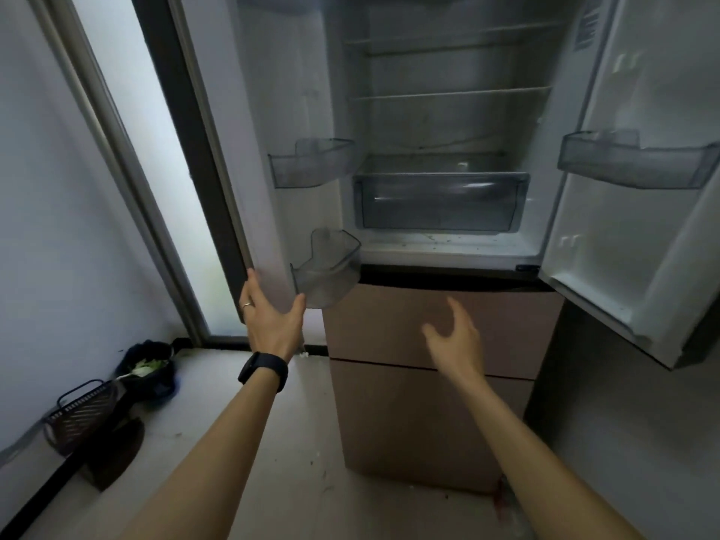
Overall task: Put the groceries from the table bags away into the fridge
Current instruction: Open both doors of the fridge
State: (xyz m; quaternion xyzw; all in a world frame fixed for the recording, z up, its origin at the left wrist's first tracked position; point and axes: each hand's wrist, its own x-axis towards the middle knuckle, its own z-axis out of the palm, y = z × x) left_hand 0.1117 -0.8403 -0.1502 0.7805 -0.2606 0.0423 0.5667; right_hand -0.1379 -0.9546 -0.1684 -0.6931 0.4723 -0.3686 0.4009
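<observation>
Pale floor (pixel 304 442) and white wall of a kitchen corner. The fridge (pixel 440 111) stands straight ahead of me, both upper doors swung wide, a clear crisper drawer (pixel 440 204) low inside. My left hand (pixel 272 317), fingers straight and released, is at the bottom corner of the left door (pixel 280 111). My right hand (pixel 456 337) hangs loose, fingers relaxed, before the pink lower drawers (pixel 389 325). A black basket (pixel 82 415) sits far left.

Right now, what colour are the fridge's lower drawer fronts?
The lower drawer fronts are pinkish-brown; head view.
</observation>
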